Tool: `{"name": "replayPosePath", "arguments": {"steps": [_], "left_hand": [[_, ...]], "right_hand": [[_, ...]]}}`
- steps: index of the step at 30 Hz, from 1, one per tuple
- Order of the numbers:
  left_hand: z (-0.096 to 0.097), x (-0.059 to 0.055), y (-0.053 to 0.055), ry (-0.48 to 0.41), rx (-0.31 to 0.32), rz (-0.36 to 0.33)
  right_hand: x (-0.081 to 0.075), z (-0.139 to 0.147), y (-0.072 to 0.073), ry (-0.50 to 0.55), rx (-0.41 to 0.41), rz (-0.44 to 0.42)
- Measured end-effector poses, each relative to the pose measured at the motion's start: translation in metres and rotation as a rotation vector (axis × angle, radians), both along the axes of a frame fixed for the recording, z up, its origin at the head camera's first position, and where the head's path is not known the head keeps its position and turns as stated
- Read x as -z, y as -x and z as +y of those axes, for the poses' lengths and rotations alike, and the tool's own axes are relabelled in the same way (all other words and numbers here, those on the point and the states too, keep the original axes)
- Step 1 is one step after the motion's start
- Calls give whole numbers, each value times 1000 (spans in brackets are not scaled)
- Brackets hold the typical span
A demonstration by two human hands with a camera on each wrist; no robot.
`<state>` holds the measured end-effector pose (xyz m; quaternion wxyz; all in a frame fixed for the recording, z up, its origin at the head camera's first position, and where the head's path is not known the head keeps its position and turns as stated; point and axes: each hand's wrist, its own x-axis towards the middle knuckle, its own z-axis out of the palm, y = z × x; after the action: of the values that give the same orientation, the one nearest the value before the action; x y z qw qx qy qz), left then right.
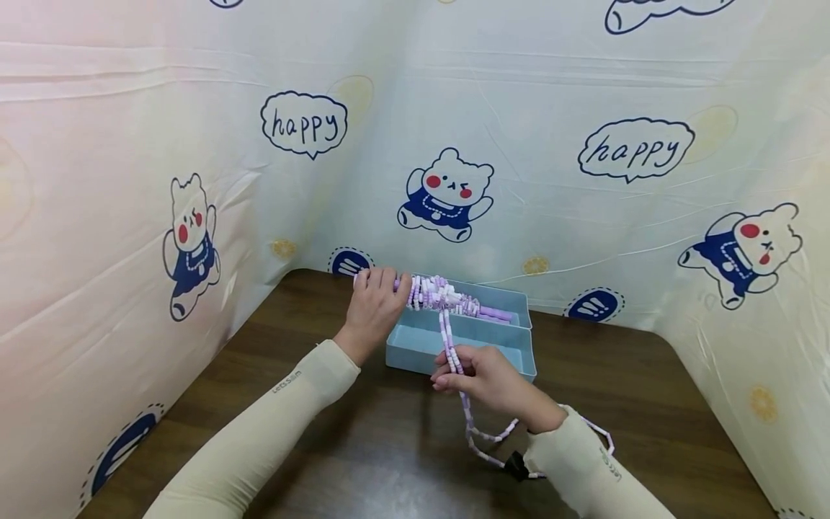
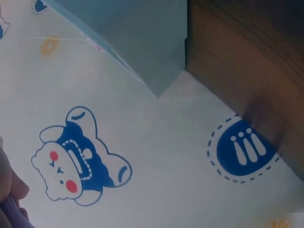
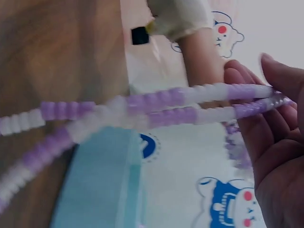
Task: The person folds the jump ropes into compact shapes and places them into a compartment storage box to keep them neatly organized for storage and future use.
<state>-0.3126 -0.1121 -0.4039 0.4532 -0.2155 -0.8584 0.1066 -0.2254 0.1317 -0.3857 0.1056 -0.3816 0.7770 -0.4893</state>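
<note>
A purple-and-white beaded jump rope [image 1: 431,294] is held in a wound bundle above the blue box [image 1: 415,347]. My left hand [image 1: 375,306] grips the left end of the bundle, fingers curled over it. A purple handle [image 1: 495,314] sticks out at the right end. My right hand [image 1: 483,371] pinches two hanging strands below the bundle; in the right wrist view, the beaded strands [image 3: 209,92] run between thumb and fingers. In the left wrist view, only a bit of the left hand and a purple handle [image 2: 16,216] show at the lower left edge.
The box has two long compartments and stands toward the back of the brown wooden table [image 1: 363,447]. Loose rope loops lie below and right of the right hand, near a small black object [image 1: 516,466] by the cuff. A printed curtain [image 1: 519,86] surrounds the table.
</note>
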Motion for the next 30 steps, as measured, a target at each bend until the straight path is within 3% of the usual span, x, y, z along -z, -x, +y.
{"name": "replayPosePath", "arguments": {"steps": [4,9,19,30], "left_hand": [[2,3,0,8,-5,2],[2,3,-1,-4,-14,-5],[3,2,-3,12,-18,-15],[5,-1,-8,13,-4,-17]], "right_hand": [[-19,8,0,-125,-7,115],[-43,15,-8,-226,42,148],[-73,22,-16,-182,118,159],[-95,18,-17,-126,228,-36]]}}
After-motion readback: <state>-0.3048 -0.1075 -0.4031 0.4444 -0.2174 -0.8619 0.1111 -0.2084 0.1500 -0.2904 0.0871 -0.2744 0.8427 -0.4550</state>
